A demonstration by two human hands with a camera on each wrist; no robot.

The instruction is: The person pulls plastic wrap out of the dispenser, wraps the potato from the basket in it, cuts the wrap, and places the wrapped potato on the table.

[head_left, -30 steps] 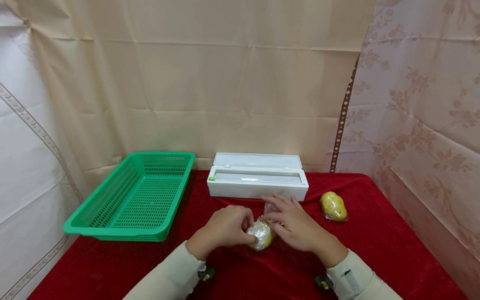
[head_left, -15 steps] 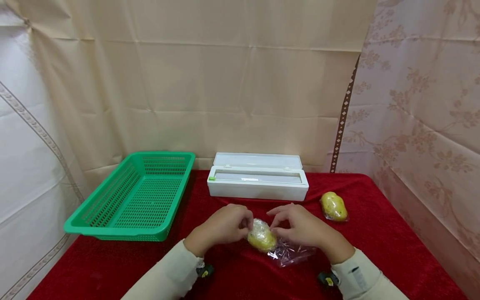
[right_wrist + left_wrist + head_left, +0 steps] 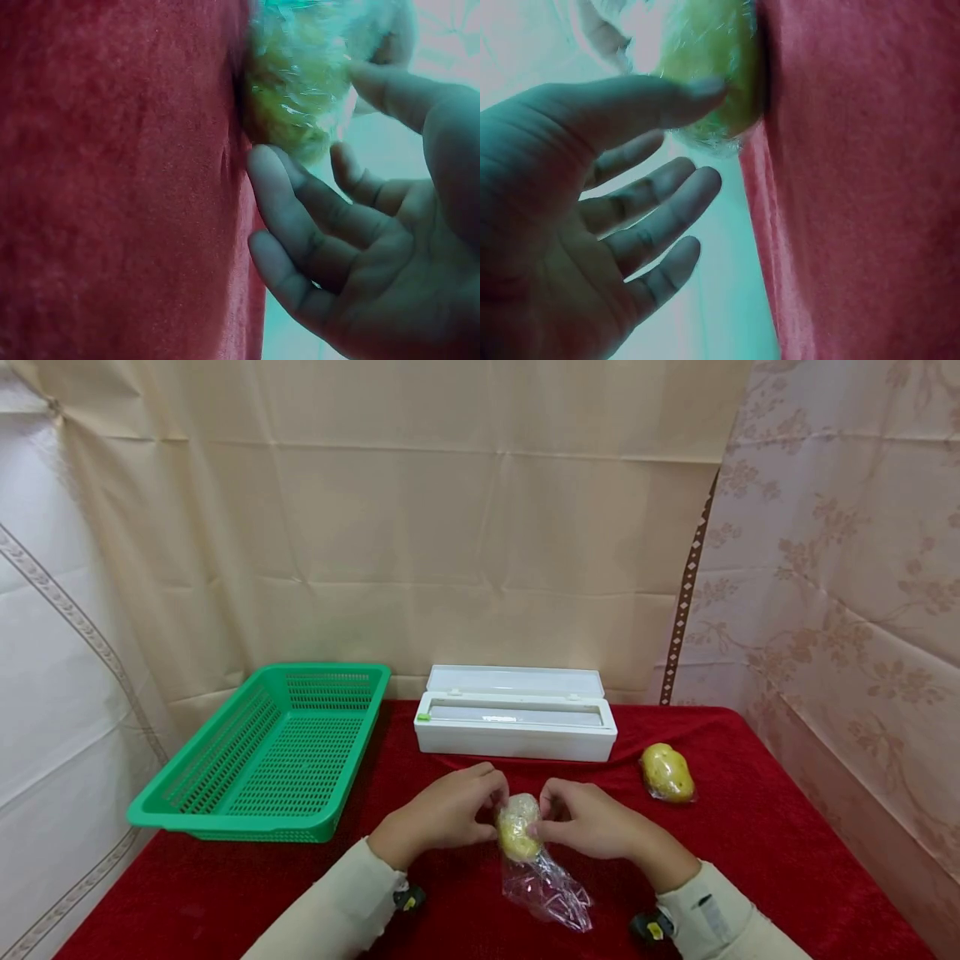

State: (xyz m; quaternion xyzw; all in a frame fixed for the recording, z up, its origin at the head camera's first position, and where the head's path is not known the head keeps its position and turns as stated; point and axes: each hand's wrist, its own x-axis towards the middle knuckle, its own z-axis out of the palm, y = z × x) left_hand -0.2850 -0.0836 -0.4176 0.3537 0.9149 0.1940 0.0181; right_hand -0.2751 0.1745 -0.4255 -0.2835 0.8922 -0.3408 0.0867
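A potato (image 3: 518, 828) wrapped in cling film stands upright on the red cloth between both hands. A loose tail of cling film (image 3: 551, 893) trails from its lower end toward the front. My left hand (image 3: 453, 807) holds the potato from the left, its thumb lying against the film in the left wrist view. From the other side my right hand (image 3: 592, 818) grips it, with thumb on the near face and curled fingers at the edge. In the right wrist view, wrinkled film covers the potato (image 3: 292, 90).
Behind the hands stands a white cling film dispenser box (image 3: 517, 742) with its lid raised. A green perforated basket (image 3: 330, 822) is at the left. Another film-wrapped potato (image 3: 667, 772) lies at the right on the red tablecloth (image 3: 765, 852).
The potato has turned upright between the hands. The film tail, first behind the potato, then at its front right, now trails toward the front. The right hand has drawn in its outstretched fingers.
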